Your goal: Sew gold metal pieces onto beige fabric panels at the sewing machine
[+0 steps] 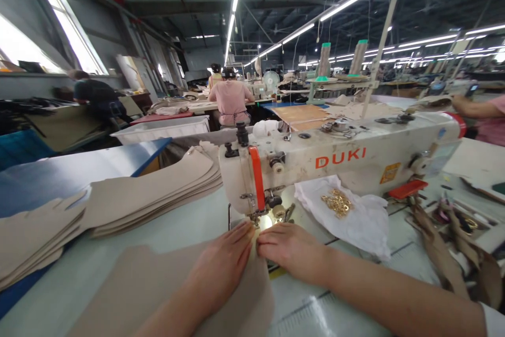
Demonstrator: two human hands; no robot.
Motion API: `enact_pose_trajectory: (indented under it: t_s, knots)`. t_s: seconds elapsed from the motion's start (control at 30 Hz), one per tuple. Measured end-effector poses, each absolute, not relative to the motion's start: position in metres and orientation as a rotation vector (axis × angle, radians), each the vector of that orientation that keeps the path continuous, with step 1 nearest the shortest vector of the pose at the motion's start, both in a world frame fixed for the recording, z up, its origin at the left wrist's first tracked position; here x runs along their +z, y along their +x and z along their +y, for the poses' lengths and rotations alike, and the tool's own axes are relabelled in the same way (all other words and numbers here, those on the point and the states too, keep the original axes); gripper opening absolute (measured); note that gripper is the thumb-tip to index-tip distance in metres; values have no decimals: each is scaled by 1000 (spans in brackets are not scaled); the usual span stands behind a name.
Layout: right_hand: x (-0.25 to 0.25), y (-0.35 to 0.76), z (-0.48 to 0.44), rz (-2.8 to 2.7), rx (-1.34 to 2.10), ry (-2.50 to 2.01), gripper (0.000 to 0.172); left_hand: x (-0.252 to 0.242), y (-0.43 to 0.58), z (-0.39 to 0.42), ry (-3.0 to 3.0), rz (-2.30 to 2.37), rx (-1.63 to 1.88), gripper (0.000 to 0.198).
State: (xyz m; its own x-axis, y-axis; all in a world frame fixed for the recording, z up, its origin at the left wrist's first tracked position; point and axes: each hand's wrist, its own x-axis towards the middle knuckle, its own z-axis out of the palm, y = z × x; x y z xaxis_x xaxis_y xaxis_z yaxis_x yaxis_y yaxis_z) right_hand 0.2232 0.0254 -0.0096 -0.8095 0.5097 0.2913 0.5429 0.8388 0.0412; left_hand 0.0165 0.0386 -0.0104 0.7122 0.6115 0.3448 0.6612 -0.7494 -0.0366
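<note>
A beige fabric panel (158,284) lies on the sewing machine's bed, its right edge running under the needle area. My left hand (223,263) rests flat on the panel, fingers stretched toward the presser foot (255,220). Just right of it, my right hand (290,247) has its fingers bent and closed on the panel's edge; the thumb is mostly hidden. Both sets of fingertips are close to the foot, beneath the white sewing machine (300,161) with its red lever guard (256,179). A small lamp lights this spot.
Stacked beige panels (158,190) lie at left. Gold metal rings (337,203) sit on a white cloth (366,226) beside the machine. Brown strips (437,253) and a tool tray (483,226) are at right. Thread cones (324,61) stand behind; co-workers (232,96) sit farther off.
</note>
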Motion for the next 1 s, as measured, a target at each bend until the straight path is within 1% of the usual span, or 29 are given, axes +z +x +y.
enact_pose_trajectory:
  t_s: [0.23, 0.43, 0.6, 0.87, 1.0]
  knots:
    - [-9, 225, 28, -2735, -128, -810, 9, -10, 17, 43, -2785, -1048, -585, 33]
    - [-8, 224, 30, -2727, -78, -816, 10, -9, 19, 45, -2756, -1076, -542, 34]
    - [-7, 223, 29, -2732, -81, -824, 11, -9, 18, 45, -2786, -1062, -601, 33]
    - [-12, 223, 30, -2714, -43, -823, 9, -7, 21, 43, -2782, -1102, -551, 34]
    - [-10, 223, 32, -2717, -32, -826, 11, -7, 22, 43, -2786, -1150, -583, 33]
